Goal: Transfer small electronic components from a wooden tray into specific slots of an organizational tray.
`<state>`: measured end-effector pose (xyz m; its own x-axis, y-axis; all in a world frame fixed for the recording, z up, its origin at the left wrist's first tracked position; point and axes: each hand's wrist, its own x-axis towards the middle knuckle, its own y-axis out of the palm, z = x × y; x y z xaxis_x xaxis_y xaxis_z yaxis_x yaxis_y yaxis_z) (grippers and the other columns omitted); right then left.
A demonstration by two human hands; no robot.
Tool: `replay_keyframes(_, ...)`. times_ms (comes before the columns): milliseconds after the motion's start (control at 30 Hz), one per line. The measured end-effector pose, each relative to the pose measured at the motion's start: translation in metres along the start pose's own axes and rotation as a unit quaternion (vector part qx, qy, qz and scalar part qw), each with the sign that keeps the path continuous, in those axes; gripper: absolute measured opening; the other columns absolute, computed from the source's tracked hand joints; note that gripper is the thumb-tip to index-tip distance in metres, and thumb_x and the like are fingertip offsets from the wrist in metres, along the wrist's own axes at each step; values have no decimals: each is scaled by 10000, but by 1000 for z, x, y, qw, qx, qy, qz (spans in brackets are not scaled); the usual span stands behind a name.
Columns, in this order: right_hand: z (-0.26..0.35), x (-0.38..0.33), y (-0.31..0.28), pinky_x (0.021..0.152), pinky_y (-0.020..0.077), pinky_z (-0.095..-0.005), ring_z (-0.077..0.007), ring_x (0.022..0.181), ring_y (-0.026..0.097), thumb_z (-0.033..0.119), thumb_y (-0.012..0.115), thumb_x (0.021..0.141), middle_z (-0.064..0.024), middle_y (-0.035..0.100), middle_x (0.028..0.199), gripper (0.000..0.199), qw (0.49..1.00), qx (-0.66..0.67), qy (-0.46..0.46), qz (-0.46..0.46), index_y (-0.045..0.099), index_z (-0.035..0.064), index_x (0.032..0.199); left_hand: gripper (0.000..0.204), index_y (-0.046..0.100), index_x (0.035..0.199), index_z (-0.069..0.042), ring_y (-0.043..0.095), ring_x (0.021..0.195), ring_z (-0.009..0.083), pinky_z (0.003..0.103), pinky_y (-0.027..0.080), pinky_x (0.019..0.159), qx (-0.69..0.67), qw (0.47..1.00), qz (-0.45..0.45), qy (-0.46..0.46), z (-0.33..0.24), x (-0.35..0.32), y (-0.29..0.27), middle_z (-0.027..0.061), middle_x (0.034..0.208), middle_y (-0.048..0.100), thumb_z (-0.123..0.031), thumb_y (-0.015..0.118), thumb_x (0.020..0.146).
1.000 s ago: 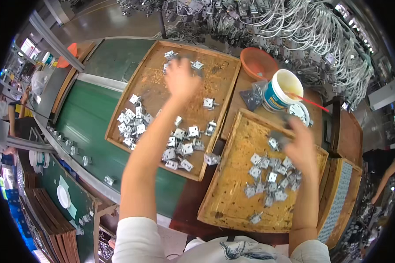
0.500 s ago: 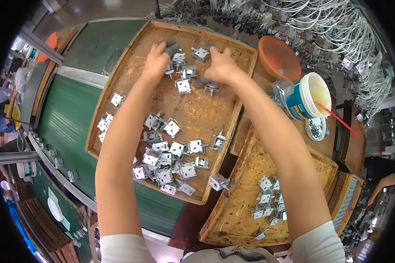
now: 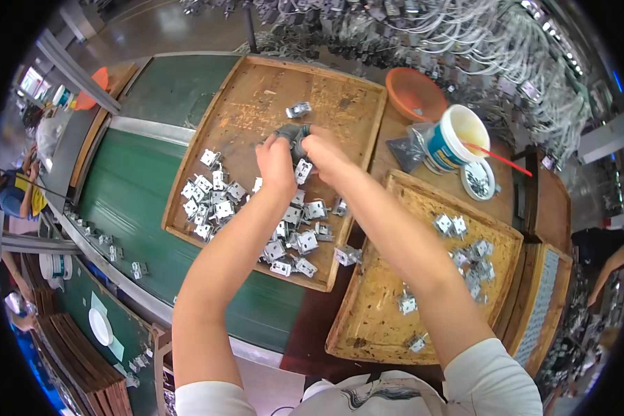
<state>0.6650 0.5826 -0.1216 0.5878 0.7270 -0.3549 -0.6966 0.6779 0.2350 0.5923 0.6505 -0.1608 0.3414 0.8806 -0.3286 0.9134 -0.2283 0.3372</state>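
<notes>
Left hand (image 3: 276, 158) and right hand (image 3: 322, 151) now meet; grip hidden, indeterminable. Wooden tray (image 3: 340, 104) beneath; green belt (image 3: 132, 187) left; pale wires (image 3: 457, 59) far right.

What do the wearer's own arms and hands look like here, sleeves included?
White sleeves end above the elbows. Both forearms are bare, with no watch or band visible. The left hand and right hand seem to have dark grey finger covers.
</notes>
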Motion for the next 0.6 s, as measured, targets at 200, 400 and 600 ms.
replay_keyframes(200, 16, -137, -70, 824, 506, -313, -183, 874, 642, 31, 548, 721, -97, 651, 1019, 474, 980, -69, -171, -78, 617, 29, 1190, 398, 535, 1194, 78, 489, 1165, 270, 375, 426, 982, -45, 984, 170, -24, -30, -155, 39, 161, 1261, 434, -70, 500, 826)
replay_keyframes(400, 36, -279, -173, 666, 584, -296, -167, 896, 663, 122, 555, 735, -63, 654, 1081, 543, 975, -35, -51, -216, 573, 67, 1275, 379, 586, 1125, -46, 427, 1195, 378, 442, 381, 974, 121, 913, 387, 46, 12, -269, 75, 208, 1168, 442, -254, 623, 810)
replay_keyframes(600, 44, -315, -246, 706, 606, -322, -185, 941, 656, 142, 522, 851, -67, 623, 1124, 437, 952, -45, -89, -290, 597, 76, 1276, 348, 589, 1128, -3, 642, 718, 305, 387, 539, 565, 197, 831, 513, -82, 17, -209, 96, 145, 926, 615, 12, 542, 783)
